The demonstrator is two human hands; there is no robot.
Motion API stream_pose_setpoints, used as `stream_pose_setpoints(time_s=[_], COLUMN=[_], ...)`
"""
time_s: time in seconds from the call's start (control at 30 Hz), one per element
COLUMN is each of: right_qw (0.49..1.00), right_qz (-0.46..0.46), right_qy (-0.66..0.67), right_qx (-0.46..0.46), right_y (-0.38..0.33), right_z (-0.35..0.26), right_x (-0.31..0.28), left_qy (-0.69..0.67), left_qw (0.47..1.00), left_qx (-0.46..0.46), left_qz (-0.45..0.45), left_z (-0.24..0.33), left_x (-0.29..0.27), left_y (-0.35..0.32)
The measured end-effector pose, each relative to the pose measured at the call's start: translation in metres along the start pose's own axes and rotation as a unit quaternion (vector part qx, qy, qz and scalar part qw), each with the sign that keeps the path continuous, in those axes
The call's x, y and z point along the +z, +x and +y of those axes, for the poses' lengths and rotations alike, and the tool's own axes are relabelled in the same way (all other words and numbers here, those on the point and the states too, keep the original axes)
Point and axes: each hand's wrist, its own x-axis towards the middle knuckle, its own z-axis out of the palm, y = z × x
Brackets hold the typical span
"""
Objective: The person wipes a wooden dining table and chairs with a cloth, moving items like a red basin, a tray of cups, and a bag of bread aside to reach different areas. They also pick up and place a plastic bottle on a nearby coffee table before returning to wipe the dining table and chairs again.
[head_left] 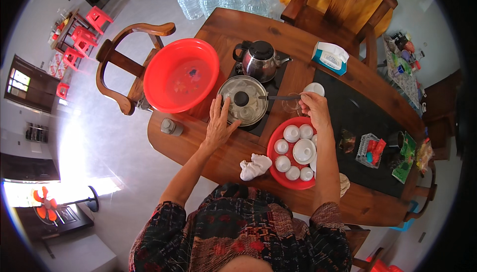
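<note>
L hand (219,125) @ rnd glass lid (243,99), R hand (315,108) w/ slim utensil (282,97)

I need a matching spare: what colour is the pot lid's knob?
The knob is black; it shows best in the head view.

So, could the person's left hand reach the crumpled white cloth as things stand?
Probably yes: the left hand, spread at the round glass pot lid, looks empty, and only brown wooden table shows between it and the crumpled white cloth.
</note>
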Motion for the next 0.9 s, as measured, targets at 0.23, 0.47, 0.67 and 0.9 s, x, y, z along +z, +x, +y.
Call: stream_pose_setpoints(time_s=[0.23,0.47,0.67,0.9], right_qw=[0.982,0.953,0.974,0.983], right_qz=[-0.086,-0.067,0.004,0.089], right_qy=[-0.169,-0.286,-0.219,-0.108], right_qx=[0.011,-0.067,-0.061,-0.118], right_y=[0.037,0.06,0.053,-0.032], right_z=[-0.02,0.018,0.039,0.016], right_x=[0.034,0.059,0.073,0.029], left_qy=[-0.003,-0.015,-0.02,-0.025], left_qw=[1.0,1.0,1.0,0.987], left_qx=[-0.006,-0.011,-0.015,-0.007], left_qz=[-0.008,-0.01,0.007,0.158], left_z=[0.006,0.01,0.007,0.028], left_x=[-0.005,-0.003,-0.003,-0.037], left_y=[0.002,0.002,0.0,-0.024])
